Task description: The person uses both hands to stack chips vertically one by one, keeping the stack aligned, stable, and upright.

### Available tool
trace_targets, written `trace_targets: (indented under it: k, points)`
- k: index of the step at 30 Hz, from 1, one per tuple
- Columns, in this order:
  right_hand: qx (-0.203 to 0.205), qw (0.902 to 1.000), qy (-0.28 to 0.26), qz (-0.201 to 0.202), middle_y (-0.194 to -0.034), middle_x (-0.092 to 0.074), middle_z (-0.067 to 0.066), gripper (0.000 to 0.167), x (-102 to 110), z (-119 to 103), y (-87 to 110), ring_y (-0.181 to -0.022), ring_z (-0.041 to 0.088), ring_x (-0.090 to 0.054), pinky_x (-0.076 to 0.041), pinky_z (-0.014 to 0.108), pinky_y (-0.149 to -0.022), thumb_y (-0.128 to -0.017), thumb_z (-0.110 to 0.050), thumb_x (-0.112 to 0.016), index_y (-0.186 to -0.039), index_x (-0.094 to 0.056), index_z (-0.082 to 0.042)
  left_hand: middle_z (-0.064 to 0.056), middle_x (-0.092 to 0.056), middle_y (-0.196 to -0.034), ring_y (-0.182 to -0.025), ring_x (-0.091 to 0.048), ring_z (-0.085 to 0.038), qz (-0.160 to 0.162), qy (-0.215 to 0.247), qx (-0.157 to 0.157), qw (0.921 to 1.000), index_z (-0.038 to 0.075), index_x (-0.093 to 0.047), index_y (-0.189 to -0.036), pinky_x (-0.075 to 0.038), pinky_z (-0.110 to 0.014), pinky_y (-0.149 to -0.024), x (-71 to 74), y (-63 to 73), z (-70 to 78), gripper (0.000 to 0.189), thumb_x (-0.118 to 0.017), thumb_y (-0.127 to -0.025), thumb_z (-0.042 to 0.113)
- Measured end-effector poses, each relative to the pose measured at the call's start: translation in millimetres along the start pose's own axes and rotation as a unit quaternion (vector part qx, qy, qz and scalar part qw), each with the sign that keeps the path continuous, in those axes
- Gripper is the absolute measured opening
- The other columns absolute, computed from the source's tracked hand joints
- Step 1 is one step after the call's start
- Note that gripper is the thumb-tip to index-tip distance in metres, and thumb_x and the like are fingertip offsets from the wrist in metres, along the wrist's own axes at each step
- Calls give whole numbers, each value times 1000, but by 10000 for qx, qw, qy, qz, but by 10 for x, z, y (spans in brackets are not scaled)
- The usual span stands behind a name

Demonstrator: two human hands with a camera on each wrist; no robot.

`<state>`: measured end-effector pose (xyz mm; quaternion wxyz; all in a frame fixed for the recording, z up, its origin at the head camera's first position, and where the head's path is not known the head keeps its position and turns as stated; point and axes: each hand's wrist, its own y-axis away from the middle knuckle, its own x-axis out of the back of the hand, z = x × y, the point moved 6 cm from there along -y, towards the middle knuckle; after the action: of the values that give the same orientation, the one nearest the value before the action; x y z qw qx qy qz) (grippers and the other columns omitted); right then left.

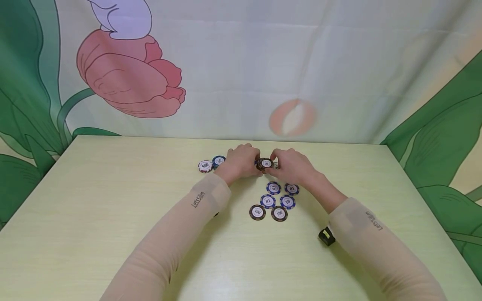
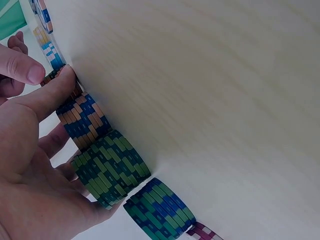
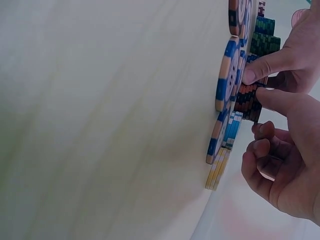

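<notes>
In the head view, my left hand (image 1: 242, 161) and right hand (image 1: 293, 165) meet at a stack of dark 100 poker chips (image 1: 265, 163) near the table's far side. My left thumb presses the front of this brown-and-orange stack (image 3: 248, 104), fingers behind it. From the other side, my right thumb and forefinger pinch its edge. Beside my left hand stand a blue-and-tan stack (image 2: 85, 120), a green stack (image 2: 112, 165) and a blue-green stack (image 2: 160, 210). A light blue stack (image 3: 233, 127) and a yellow stack (image 3: 217, 170) stand by my right hand.
Several loose blue 10 chips (image 1: 268, 201) and two dark 100 chips (image 1: 257, 212) lie flat in front of the row. A 500 chip stack (image 1: 205, 166) ends the row at left. A black device (image 1: 326, 236) sits by my right sleeve. A printed curtain (image 1: 233, 75) hangs behind the table.
</notes>
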<state>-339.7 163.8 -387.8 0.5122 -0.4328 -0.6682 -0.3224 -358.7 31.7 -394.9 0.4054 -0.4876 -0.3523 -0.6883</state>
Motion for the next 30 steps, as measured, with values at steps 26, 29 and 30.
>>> trace_targets:
  k: [26, 29, 30]
  points:
    - [94, 9996, -274, -39, -91, -72, 9, 38, -25, 7, -48, -68, 19, -63, -53, 38, -65, -96, -28, -74, -120, -67, 0, -4, -61, -110, -106, -55, -25, -48, -33, 41, 10000, 13, -69, -110, -43, -52, -96, 6, -20, -9, 37, -83, -87, 38]
    - [24, 9996, -269, -57, -92, -72, 10, 41, -18, 15, -42, -68, 19, -64, -54, 38, -65, -96, -30, -73, -123, -66, 1, -4, -61, -110, -106, -55, -25, -52, -42, 52, 10000, 13, -69, -110, -43, -52, -96, 7, -19, -11, 37, -83, -87, 38]
    - [-12, 9996, -281, -69, -90, -72, 10, 42, -17, 23, -39, -67, 19, -63, -53, 39, -65, -97, -30, -73, -124, -65, 1, -4, -61, -110, -106, -55, -25, -54, -44, 57, 10000, 13, -69, -111, -43, -52, -96, 6, -20, -11, 38, -83, -87, 39]
